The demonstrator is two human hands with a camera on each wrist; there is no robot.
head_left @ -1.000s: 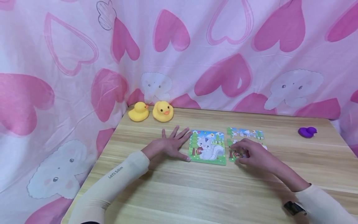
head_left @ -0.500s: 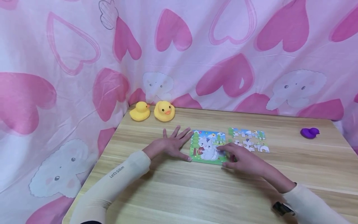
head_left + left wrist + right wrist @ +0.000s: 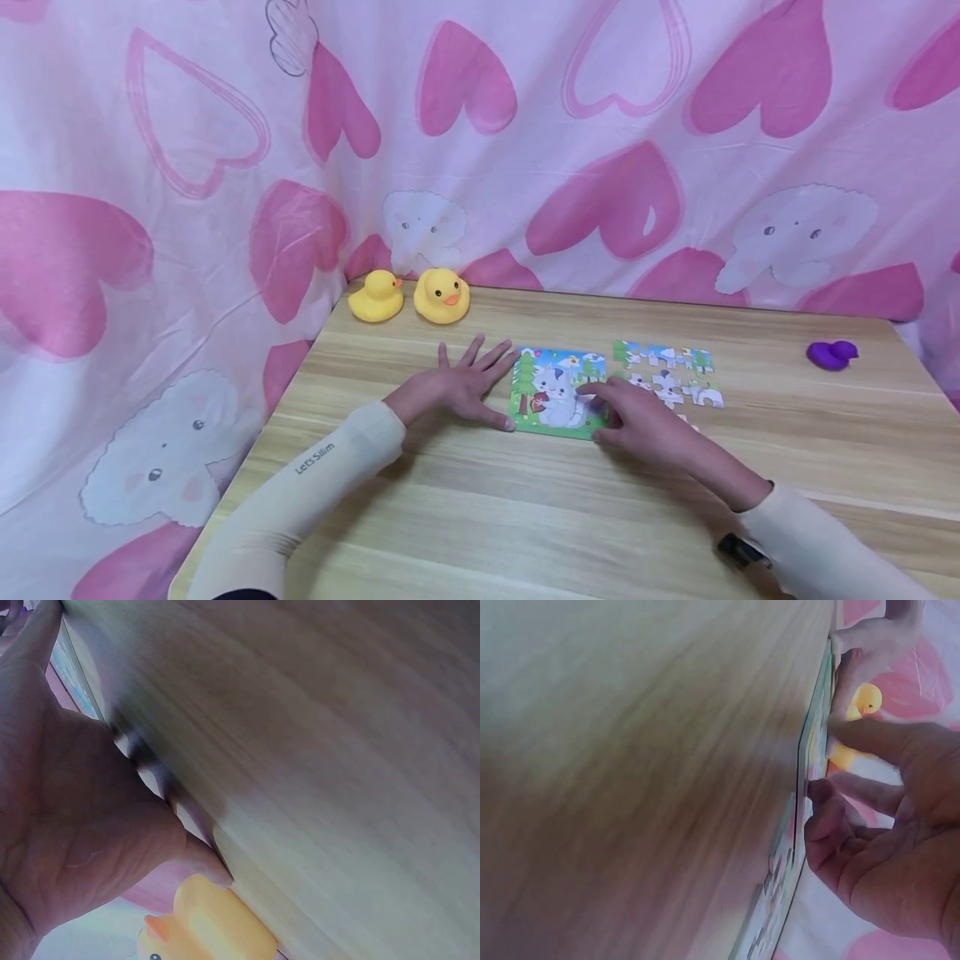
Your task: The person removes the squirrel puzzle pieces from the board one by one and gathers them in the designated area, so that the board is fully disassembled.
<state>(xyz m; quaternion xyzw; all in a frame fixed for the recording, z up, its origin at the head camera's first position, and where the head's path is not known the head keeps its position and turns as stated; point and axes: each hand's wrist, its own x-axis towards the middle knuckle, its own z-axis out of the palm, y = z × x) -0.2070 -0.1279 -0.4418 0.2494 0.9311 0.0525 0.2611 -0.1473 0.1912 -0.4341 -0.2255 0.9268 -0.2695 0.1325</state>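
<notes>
In the head view a square squirrel picture board point(image 3: 558, 392) lies flat on the wooden table. My left hand point(image 3: 468, 387) rests spread beside its left edge, with thumb and fingertips at that edge. Over its right side reaches my right hand point(image 3: 648, 425). The index finger lies on the picture and the thumb is by the lower right corner; the other fingers are partly bent. Right of the board, jigsaw puzzle pieces point(image 3: 667, 387) sit in rows, the lowest row mostly hidden by my right hand. The left wrist view shows the left palm point(image 3: 67, 802).
Two yellow rubber ducks point(image 3: 442, 296) stand at the table's back left. A purple duck point(image 3: 832, 355) sits at the far right. Behind the table point(image 3: 480, 517) hangs a pink curtain point(image 3: 480, 175) with hearts.
My right hand has moved left from over the jigsaw pieces onto the right side of the squirrel board, uncovering the middle row. The left hand has stayed in place.
</notes>
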